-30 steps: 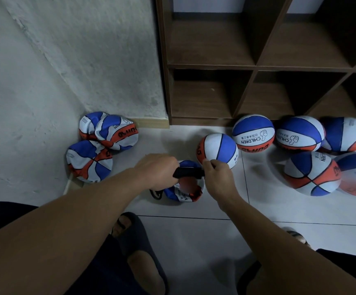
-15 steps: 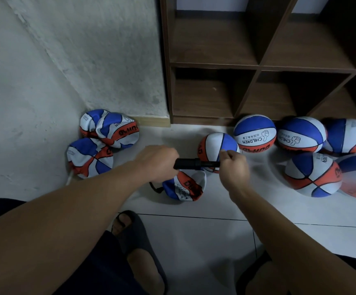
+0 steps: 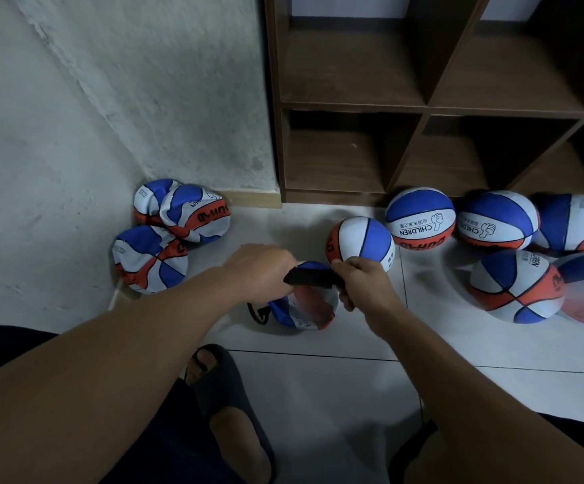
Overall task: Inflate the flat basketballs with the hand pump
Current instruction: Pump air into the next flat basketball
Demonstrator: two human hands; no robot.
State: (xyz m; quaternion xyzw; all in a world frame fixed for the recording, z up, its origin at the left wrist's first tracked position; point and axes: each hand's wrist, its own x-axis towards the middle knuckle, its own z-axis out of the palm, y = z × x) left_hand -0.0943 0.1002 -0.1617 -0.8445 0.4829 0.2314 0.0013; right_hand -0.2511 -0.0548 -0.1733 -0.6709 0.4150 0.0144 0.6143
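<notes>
A black hand pump (image 3: 309,277) lies level between my two hands above the floor. My left hand (image 3: 259,270) grips its barrel end, and my right hand (image 3: 362,282) grips its handle end, pushed in close. Under the pump lies a crumpled flat basketball (image 3: 306,310) in blue, white and orange, with a black hose (image 3: 257,312) curling at its left. Three more flat basketballs are piled in the wall corner (image 3: 151,258). A round basketball (image 3: 360,244) sits just behind my right hand.
Several inflated basketballs (image 3: 419,218) lie in front of a dark wooden shelf unit (image 3: 423,106) at the right. A rough white wall (image 3: 109,117) bounds the left. My foot in a dark slipper (image 3: 227,389) stands on the white floor tiles below the hands.
My right hand has pushed the pump handle back in toward my left hand after pulling it out half a second ago. The pump rod no longer shows.
</notes>
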